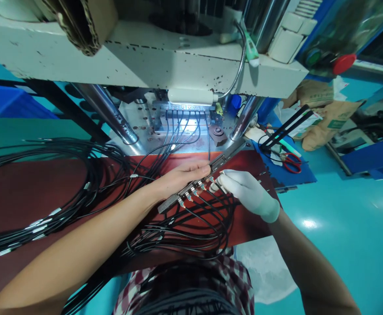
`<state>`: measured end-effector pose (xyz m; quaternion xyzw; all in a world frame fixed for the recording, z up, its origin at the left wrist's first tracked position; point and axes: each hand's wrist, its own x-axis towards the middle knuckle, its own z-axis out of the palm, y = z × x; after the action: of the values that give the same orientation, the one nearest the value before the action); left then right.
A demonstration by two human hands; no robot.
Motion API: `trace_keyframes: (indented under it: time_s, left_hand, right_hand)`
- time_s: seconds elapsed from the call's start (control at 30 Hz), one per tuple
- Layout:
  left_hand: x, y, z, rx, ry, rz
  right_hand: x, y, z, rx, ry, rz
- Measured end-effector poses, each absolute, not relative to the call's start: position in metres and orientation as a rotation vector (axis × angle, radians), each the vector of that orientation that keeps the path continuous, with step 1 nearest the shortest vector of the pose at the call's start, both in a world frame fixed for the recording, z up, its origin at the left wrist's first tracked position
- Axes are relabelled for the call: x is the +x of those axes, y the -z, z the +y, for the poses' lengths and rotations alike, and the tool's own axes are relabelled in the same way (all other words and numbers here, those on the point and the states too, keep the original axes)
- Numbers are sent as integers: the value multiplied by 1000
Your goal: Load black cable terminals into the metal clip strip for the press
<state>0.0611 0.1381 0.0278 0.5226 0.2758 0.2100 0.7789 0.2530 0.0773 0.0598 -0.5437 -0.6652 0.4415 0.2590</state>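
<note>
My bare left hand (189,173) is closed around a long metal fixture bar (229,154), thumb on top, holding it at a slant above the red work surface. Several small metal connectors sit in a row along the bar, with black cables (207,214) running from them toward me. My right hand (244,190), in a white glove, is beside the bar's lower right side. Its fingers are pinched together near the row of connectors; what lies between the fingertips is too small to make out.
Ahead stands a press with steel columns (112,111) and a lit mould (183,120) with several cables in it. Coiled black cables (89,183) lie on the red mat (47,183) to the left. Red-handled scissors (291,162) rest on a blue surface at right. A red button (344,64) is at upper right.
</note>
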Motion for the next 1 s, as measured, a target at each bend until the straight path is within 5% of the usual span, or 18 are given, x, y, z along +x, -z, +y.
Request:
trace_keyframes:
  time_s: [0.33, 0.6, 0.83, 1.0]
  left_hand:
    - [62, -32, 136, 1253, -361, 563]
    - [69, -28, 135, 1627, -411, 648]
    - [71, -28, 134, 1449, -424, 711]
    - [71, -31, 134, 1330, -420, 759]
  right_hand:
    - [258, -60, 84, -1366, -1447, -1787]
    - [257, -52, 86, -1402, -1275, -1924]
    - [356, -53, 84, -2077, -467, -1658]
    - [368, -34, 79, -2592, -320, -1557]
